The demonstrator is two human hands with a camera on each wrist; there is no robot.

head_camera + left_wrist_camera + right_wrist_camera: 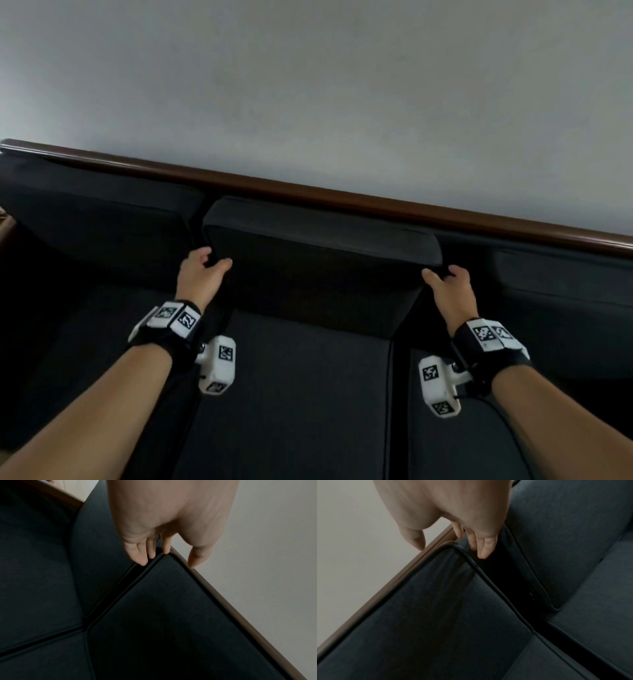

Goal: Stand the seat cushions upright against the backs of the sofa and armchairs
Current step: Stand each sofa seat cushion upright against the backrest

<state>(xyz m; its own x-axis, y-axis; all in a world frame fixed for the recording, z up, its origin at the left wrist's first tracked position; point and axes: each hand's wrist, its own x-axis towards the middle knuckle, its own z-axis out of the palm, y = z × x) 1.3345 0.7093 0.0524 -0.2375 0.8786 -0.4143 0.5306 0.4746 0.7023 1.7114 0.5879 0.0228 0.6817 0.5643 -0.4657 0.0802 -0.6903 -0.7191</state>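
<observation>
A dark cushion (318,274) stands upright in the middle of the sofa, its top edge just under the wooden back rail (308,190). My left hand (209,265) holds its upper left corner, thumb on the front face and fingers (142,559) in the gap at its side. My right hand (442,275) holds the upper right corner the same way. In the wrist views the cushion (171,615) (436,608) fills the lower frame. The fabric creases under my right fingers (483,550).
Dark cushions lean against the sofa back at the left (96,212) and the right (565,284). The dark seat surface (291,394) lies below, with seams on both sides. A plain pale wall (308,85) rises behind the rail.
</observation>
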